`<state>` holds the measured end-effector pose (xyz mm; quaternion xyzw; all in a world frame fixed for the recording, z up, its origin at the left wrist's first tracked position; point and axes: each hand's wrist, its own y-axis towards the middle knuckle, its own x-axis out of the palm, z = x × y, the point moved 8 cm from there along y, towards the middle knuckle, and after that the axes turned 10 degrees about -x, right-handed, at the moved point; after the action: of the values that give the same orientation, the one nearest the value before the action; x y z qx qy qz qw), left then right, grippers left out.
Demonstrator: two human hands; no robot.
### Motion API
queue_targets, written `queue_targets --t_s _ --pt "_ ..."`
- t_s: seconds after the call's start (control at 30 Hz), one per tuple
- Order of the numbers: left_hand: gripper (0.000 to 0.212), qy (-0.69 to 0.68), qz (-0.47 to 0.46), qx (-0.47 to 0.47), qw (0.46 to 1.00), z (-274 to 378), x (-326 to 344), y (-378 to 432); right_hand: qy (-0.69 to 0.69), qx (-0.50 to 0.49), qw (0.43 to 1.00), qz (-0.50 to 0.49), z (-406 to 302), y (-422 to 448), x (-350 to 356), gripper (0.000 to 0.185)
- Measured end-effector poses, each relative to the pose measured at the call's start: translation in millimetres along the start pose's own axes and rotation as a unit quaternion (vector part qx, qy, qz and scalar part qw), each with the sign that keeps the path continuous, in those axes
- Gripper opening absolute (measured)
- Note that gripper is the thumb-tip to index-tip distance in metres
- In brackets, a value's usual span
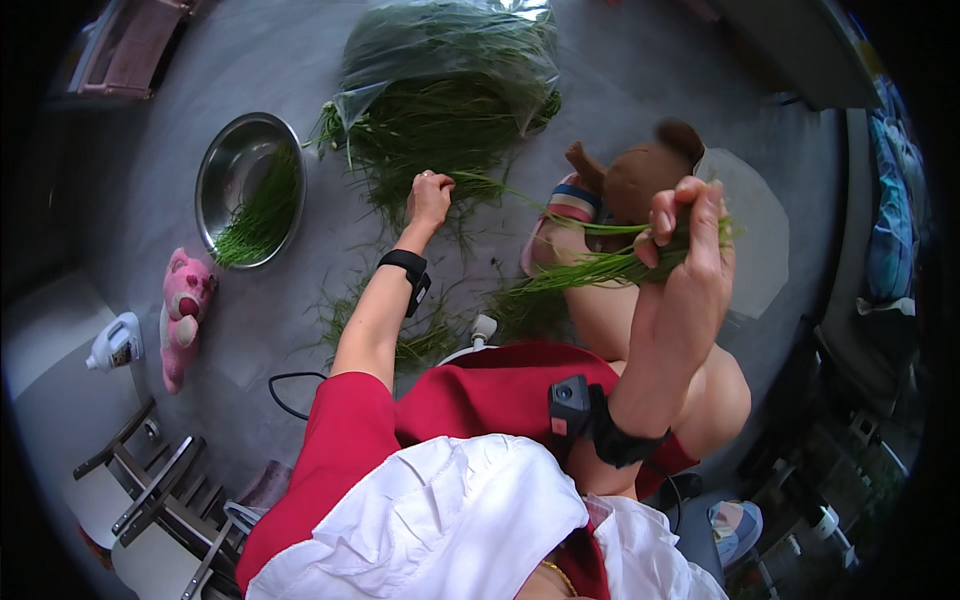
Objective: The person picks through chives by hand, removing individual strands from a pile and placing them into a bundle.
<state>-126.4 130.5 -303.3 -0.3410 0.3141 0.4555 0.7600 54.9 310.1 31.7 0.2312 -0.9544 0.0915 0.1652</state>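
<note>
My right hand [697,236], raised at the right, grips a bunch of long green stalks [589,271] that look like garlic chives. The stalks hang out to the left of its fingers. My left hand [430,201] has its fingers pinched together at the near edge of a big chive pile [435,131]. One thin stalk [517,193] runs from its fingertips toward the bunch. A clear plastic bag [450,41] covers the far part of the pile. To the left, a steel bowl [229,169] holds a bundle of green stalks [262,214].
Loose green scraps [427,341] litter the floor before my lap. A pink plush bear [184,315] and a plastic jug [118,341] are at the left. A brown plush toy [641,176] lies beside my foot. Folded chairs [161,480] stand at lower left, and a black cable [277,390] curves nearby.
</note>
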Motion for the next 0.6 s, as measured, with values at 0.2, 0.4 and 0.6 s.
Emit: queue_targets --t_s 0.2,0.4,0.6 --pt "0.009 0.050 0.006 0.047 0.998 27.3 33.2 19.1 -0.032 -0.032 0.999 -0.022 -8.2 1.6 -0.3 0.026" --pt "0.014 0.160 0.023 0.105 0.981 39.0 50.0 23.1 -0.015 -0.034 0.999 0.027 -5.7 1.5 -3.0 0.026" --pt "0.005 0.127 0.006 0.131 0.983 48.9 32.6 15.3 0.034 -0.027 0.999 -0.001 -5.2 -0.5 -4.5 0.024"
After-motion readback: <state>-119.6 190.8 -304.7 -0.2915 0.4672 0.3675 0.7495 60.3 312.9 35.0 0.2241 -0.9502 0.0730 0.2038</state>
